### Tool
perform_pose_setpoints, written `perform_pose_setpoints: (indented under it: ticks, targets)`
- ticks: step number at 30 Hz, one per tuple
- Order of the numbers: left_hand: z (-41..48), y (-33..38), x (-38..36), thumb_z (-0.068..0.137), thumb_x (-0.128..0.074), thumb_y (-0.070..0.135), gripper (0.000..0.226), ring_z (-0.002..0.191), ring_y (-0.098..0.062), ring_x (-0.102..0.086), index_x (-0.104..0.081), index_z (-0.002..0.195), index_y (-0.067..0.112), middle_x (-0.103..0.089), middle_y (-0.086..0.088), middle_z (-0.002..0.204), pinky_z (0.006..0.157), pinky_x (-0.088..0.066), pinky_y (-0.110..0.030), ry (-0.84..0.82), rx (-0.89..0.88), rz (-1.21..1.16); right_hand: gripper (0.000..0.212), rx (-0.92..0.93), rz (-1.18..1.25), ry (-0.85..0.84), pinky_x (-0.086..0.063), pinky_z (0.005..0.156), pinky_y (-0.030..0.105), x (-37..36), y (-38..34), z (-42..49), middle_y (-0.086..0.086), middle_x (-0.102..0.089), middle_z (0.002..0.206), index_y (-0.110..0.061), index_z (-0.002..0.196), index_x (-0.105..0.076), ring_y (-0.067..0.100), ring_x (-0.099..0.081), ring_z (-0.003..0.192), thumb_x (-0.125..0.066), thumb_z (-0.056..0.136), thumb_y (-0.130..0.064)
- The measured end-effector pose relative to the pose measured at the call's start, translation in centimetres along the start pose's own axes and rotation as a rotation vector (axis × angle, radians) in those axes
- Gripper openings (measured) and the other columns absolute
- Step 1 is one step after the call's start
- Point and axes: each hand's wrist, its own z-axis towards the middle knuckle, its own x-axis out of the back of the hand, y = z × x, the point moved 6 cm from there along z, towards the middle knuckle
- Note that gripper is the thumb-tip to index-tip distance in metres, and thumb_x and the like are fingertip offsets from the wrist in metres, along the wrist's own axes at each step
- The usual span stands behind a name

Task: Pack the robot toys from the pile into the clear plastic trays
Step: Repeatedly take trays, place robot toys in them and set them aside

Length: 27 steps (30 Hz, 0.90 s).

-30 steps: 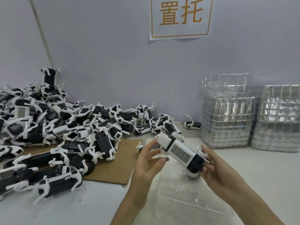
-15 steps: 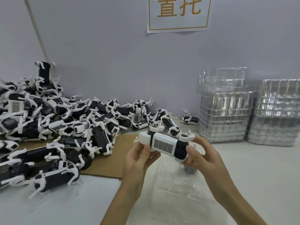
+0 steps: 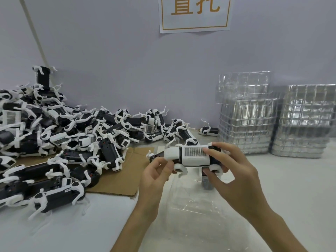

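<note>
I've turned the robot toy (image 3: 190, 158) level, left grip (image 3: 156, 177) pinching one end, right grip (image 3: 236, 179) wrapped round the other. The clear tray (image 3: 192, 204) lies beneath it; tray stacks (image 3: 247, 131) stand far right.

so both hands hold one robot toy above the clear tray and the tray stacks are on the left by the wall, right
Not quite. In the head view the tray stacks stand on the right by the wall; the toy pile is on the left. The left hand and right hand do hold one robot toy above the clear tray.

Robot toy (image 3: 193, 154) level (grille showing), over clear tray (image 3: 190, 203)
</note>
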Motion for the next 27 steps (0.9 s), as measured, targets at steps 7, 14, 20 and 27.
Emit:
perform_pose_setpoints:
  ticks: [7,14,20,27]
  targets:
    - [-0.4,-2.9,-0.5,0.087,-0.071,0.032,0.037,0.123,0.003,-0.054,-0.062,0.122,0.037,-0.063,0.023,0.127,0.106,-0.04,-0.03,-0.252,0.168,0.363,0.016,-0.487,0.245,0.097,-0.059,0.066,0.046,1.8,3.6,0.2,-0.008,-0.074,0.084,-0.036,0.098,-0.077,0.028,-0.067,0.07,-0.076,0.084,-0.029]
    - [-0.2,-4.3,-0.1,0.097,-0.061,0.012,0.025,0.119,-0.004,-0.056,-0.061,0.115,0.029,-0.064,0.015,0.122,0.1,-0.043,-0.024,-0.132,0.218,0.431,0.019,-0.625,0.372,-0.044,-0.048,0.051,0.014,1.4,5.4,-0.3,-0.008,-0.073,0.072,-0.031,0.081,-0.079,0.005,-0.063,0.061,-0.072,0.089,-0.015]
    - [-0.1,-4.2,-0.2,0.101,-0.053,0.008,0.025,0.117,-0.008,-0.059,-0.062,0.116,0.026,-0.066,0.01,0.119,0.102,-0.045,-0.029,-0.095,0.204,0.408,0.009,-0.645,0.288,-0.243,-0.043,0.058,0.015,-0.5,5.2,-1.0,-0.009,-0.071,0.07,-0.033,0.077,-0.078,0.007,-0.061,0.057,-0.075,0.084,-0.028]
    - [0.0,-3.9,0.3,0.1,-0.051,0.004,0.032,0.109,-0.015,-0.063,-0.067,0.111,0.028,-0.067,0.004,0.114,0.099,-0.047,-0.032,-0.046,0.179,0.415,0.009,-0.615,0.147,-0.433,-0.04,0.062,0.006,-2.2,5.3,-2.3,-0.031,-0.062,0.067,-0.047,0.084,-0.073,-0.005,-0.054,0.063,-0.074,0.085,-0.038]
